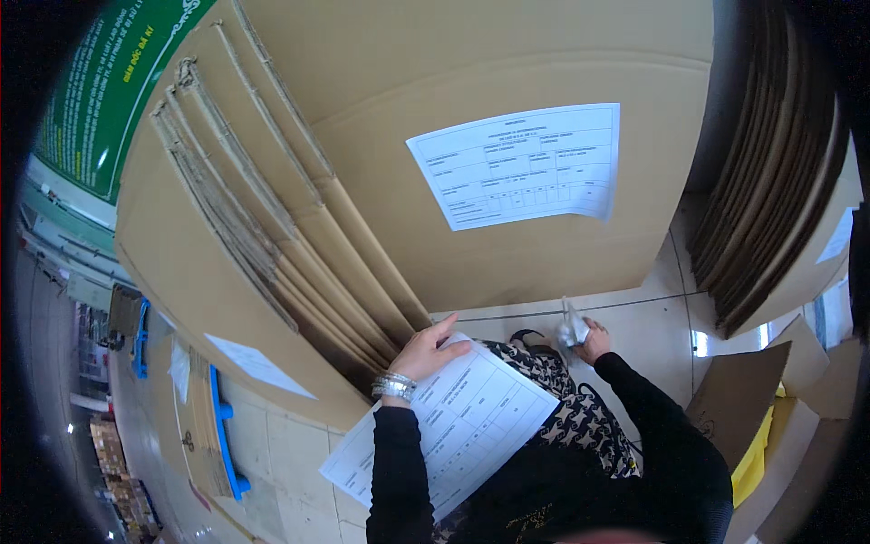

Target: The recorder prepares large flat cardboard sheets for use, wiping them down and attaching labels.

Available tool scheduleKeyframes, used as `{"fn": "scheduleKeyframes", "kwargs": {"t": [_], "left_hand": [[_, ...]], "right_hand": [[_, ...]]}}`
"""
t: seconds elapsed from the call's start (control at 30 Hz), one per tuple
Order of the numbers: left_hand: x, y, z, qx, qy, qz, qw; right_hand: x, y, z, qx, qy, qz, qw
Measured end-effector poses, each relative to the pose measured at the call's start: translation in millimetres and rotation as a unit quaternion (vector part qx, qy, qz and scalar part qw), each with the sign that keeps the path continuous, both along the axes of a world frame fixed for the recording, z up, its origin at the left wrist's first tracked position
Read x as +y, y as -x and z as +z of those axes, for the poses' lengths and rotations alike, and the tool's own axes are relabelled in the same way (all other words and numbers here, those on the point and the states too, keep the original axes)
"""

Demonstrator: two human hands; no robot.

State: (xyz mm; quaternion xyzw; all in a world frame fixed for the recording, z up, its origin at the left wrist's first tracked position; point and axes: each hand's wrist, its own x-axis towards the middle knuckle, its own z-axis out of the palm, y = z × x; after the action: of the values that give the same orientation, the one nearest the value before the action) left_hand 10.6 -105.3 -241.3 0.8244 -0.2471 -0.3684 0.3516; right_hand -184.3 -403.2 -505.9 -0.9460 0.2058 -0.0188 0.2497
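My left hand [426, 354], with bracelets at the wrist, grips the upper edge of a printed white paper sheet [480, 408], which lies slanted over my lap. More than one sheet may be stacked there; I cannot tell. Low by the floor, my right hand [595, 342] is closed on a small whitish-grey object [572, 327] with a pointed top, too unclear to name. Facing me stands a large flat cardboard panel [544, 263]. Stuck to it is a printed label sheet [521, 168], its lower right corner curling.
Several folded cardboard sheets [317, 245] lean at the left, close to my left hand. Another cardboard stack [770, 172] stands at the right. An open carton [739, 408] with yellow material [754, 458] is at the lower right. A green sign [104, 100] hangs at upper left.
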Motion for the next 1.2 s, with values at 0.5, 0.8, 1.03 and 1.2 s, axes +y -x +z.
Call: {"fn": "scheduleKeyframes", "kwargs": {"t": [0.5, 0.8, 1.03, 1.2], "left_hand": [[-19.0, -4.0, 2.8, 0.001, -0.025, -0.037, 0.999], [-9.1, 5.6, 30.8, -0.096, -0.097, -0.041, 0.990], [-6.2, 17.1, 20.7, -0.137, -0.073, -0.060, 0.986], [-15.2, 5.2, 25.1, -0.045, -0.085, -0.071, 0.993]], "right_hand": [[-84.9, -227.7, 294.5, -0.598, 0.082, -0.066, 0.794], [-104.4, -227.7, 298.2, -0.744, -0.150, -0.280, 0.588], [8.8, -312.8, 282.6, -0.661, -0.014, -0.080, 0.746], [84.2, -358.3, 295.4, -0.544, 0.308, 0.032, 0.780]]}}
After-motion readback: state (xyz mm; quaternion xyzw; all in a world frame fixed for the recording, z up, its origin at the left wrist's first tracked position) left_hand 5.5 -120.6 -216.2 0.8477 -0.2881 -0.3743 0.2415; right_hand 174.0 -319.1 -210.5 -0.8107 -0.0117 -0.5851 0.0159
